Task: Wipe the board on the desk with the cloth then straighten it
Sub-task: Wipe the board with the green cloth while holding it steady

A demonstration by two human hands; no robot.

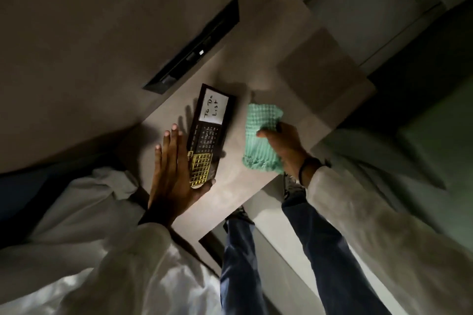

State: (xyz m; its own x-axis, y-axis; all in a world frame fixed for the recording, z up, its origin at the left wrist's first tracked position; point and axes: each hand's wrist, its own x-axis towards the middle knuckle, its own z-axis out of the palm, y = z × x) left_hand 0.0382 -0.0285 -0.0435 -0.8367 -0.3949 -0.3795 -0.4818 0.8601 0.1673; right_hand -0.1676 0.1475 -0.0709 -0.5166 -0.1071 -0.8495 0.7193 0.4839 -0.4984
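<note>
A dark narrow board (208,130) lies on the grey desk (256,186), with a white "To Do List" card at its far end, a dark grid in the middle and a gold grid at the near end. My left hand (174,174) rests flat along the board's left edge, fingers straight, thumb hooked under its near end. A green waffle-weave cloth (261,135) sits on the desk just right of the board. My right hand (284,146) is closed on the cloth's right side, apart from the board.
A black recessed socket strip (197,51) runs along the wall behind the desk. The desk's near edge (230,222) is close to my legs (243,263). A lighter square patch (320,69) marks the desk's far right part. White bedding (64,225) lies at the left.
</note>
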